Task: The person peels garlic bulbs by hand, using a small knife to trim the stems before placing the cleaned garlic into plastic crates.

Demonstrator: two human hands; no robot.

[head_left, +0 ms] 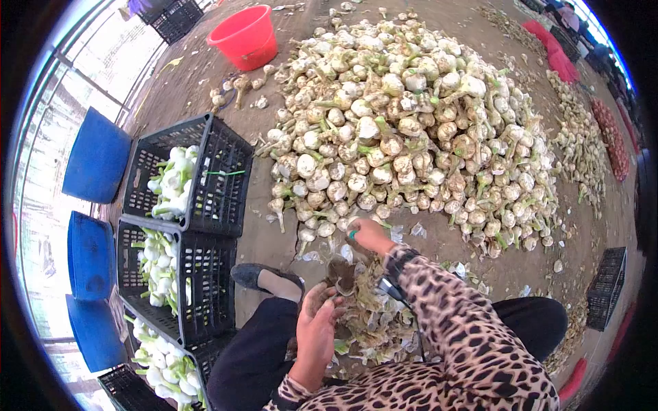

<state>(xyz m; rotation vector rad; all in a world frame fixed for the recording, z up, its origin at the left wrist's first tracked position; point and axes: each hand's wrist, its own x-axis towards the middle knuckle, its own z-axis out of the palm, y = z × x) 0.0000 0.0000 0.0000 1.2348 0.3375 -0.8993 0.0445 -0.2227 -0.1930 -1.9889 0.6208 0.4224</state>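
A large heap of garlic bulbs [404,130], with soil on the skins and short stems, lies on the ground in front of me. My right hand [372,238] reaches to the heap's near edge, its fingers curled around a bulb there; a green band shows on one finger. Closer to my body, my left hand [319,330] is raised with its soiled fingers apart, holding nothing. Peeled skins and stem scraps [373,322] are piled between my legs. A grey metal piece [392,289] pokes out beside my right forearm, partly hidden by the sleeve.
Black crates [214,179] of cleaned white garlic [179,185] line my left, with blue bins [96,156] beyond. A red tub [245,38] stands behind the heap at left. Another black crate [606,288] is at far right. People [569,17] are at the upper right.
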